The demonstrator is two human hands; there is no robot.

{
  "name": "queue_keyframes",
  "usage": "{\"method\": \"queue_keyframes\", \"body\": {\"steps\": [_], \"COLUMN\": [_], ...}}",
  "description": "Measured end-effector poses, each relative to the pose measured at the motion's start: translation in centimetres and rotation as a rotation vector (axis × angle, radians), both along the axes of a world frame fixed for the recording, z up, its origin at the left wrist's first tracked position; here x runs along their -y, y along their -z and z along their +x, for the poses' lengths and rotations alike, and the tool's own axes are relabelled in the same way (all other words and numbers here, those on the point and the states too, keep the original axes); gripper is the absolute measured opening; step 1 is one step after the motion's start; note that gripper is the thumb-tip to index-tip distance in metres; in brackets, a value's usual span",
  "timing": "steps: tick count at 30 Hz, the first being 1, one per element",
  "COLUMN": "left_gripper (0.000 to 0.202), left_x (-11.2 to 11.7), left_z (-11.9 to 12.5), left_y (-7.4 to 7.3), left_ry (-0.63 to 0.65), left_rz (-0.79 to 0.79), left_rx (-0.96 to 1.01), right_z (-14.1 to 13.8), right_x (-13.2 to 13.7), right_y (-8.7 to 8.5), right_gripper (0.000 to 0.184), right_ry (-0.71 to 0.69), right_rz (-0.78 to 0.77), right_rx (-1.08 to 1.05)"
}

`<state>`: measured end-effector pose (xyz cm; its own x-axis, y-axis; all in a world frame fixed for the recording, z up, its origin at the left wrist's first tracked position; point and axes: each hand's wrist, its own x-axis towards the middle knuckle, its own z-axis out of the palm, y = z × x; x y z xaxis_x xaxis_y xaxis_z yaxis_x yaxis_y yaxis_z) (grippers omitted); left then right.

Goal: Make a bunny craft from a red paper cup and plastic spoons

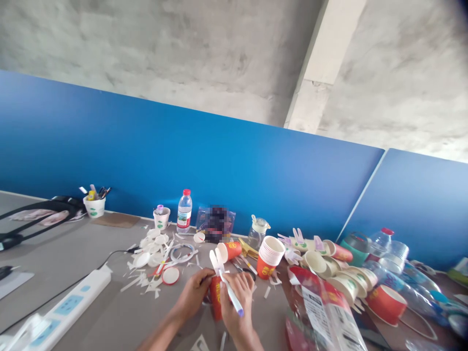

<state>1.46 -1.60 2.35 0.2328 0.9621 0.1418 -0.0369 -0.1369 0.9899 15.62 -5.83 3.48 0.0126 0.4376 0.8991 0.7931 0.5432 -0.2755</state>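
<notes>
My left hand (193, 295) is closed round the left side of a red paper cup (216, 301) with yellow print. Two white ear-shaped strips (216, 260) stand up at the cup's top. In my right hand (239, 297) is a white marker pen (232, 296) with a purple end, slanting across the fingers. The pen's tip is hidden, so I cannot tell if it touches the cup. Just beyond my hands another red paper cup (230, 250) lies on its side. A stack of red paper cups (269, 256) stands to the right, with black-handled scissors (246, 271) between.
White paper scraps and cut cup pieces (146, 258) lie left of my hands. A power strip (69, 307) sits at front left. A water bottle (185, 212) and a glass jug (258, 231) stand by the blue partition (219, 161). Cups, bottles and a plastic bag (321, 307) crowd the right.
</notes>
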Motion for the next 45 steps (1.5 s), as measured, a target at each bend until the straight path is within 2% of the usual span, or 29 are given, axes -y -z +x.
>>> {"method": "queue_keyframes", "body": {"steps": [9,17,20,24,29,34,38,42,45], "left_gripper": [0.033,0.026,0.026,0.028,0.030,0.027,0.028,0.028,0.028], "left_x": [0.2,0.2,0.2,0.3,0.3,0.4,0.4,0.3,0.3], "left_z": [0.0,0.0,0.0,0.1,0.1,0.0,0.0,0.1,0.1], "left_y": [-0.1,-0.2,0.2,0.5,0.2,-0.2,-0.2,0.0,0.0], "left_ry": [-0.032,-0.030,-0.021,-0.014,-0.017,-0.019,-0.018,-0.023,-0.021], "left_rz": [0.054,0.127,0.114,0.086,0.120,0.173,0.170,0.204,0.217], "left_rx": [-0.021,-0.047,-0.035,-0.054,-0.075,-0.069,-0.069,-0.100,-0.113], "right_z": [-0.1,0.1,0.2,0.3,0.4,0.4,0.4,0.5,0.5], "right_x": [0.3,0.3,0.3,0.3,0.2,0.3,0.4,0.4,0.3], "right_y": [-0.9,-0.7,-0.8,-0.9,-0.9,-1.2,-1.4,-1.4,-1.4], "right_gripper": [0.015,0.015,0.014,0.018,0.013,0.015,0.014,0.017,0.015], "right_ry": [0.009,0.002,-0.037,-0.015,-0.051,-0.025,-0.086,-0.031,-0.055], "right_rz": [0.017,0.029,0.022,0.043,0.036,0.060,0.041,0.074,0.057], "right_rx": [0.013,-0.001,-0.002,-0.027,-0.009,-0.019,-0.002,-0.031,-0.017]}}
